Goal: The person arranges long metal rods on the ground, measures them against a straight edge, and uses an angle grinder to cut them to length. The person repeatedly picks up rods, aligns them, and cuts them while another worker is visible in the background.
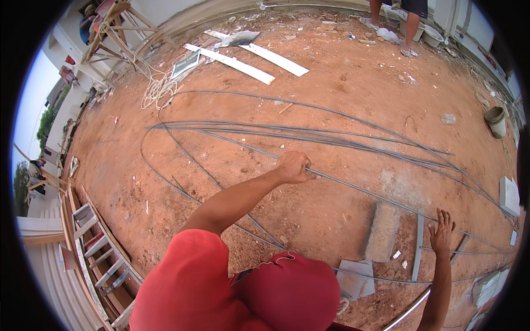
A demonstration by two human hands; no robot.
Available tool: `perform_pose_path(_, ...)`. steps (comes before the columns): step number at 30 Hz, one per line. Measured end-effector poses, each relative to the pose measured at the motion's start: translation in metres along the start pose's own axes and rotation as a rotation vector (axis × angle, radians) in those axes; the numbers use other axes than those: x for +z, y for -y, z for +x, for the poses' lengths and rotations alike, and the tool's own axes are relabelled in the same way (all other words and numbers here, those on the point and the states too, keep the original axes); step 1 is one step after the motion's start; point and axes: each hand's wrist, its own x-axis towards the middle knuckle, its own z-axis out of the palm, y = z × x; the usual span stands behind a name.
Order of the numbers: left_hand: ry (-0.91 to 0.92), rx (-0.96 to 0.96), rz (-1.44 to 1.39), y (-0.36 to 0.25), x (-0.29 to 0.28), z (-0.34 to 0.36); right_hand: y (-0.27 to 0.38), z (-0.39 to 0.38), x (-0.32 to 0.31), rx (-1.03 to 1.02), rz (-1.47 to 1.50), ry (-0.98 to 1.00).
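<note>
My left hand (295, 167) is closed around a long thin grey steel rod (375, 195) that runs slantwise across the reddish dirt, from the far left to the near right. Farther along this rod, my right hand (441, 234) has its fingers spread; whether it touches the rod I cannot tell. Several more steel rods (248, 128) lie in a loose bundle beyond my left hand, some bent back in wide loops. Below the held rod, between my hands, lie a rough concrete block (382, 231) and a flat metal strip (418, 248).
A grey tile piece (356, 277) lies near my knees. White planks (234, 63) and coiled rope (157, 91) are at the back, beside a wooden scaffold (113, 30). A ladder (91, 237) rests at left. At right stand a bucket (496, 122), a white block (508, 196) and another person (413, 27).
</note>
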Motion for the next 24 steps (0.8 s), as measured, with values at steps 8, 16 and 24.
perform_pose_path(8, -0.05, 0.006, 0.024, 0.081, -0.006, -0.032, 0.0, 0.025, 0.01, -0.078, 0.145, 0.223)
perform_pose_path(16, -0.171, -0.209, 0.253, 0.151, -0.027, -0.06, 0.138, 0.087, -0.031, -0.335, 0.201, 0.036)
perform_pose_path(24, -0.111, -0.184, 0.181, 0.174, -0.031, -0.082, 0.271, 0.109, -0.03, -0.501, 0.262, 0.167)
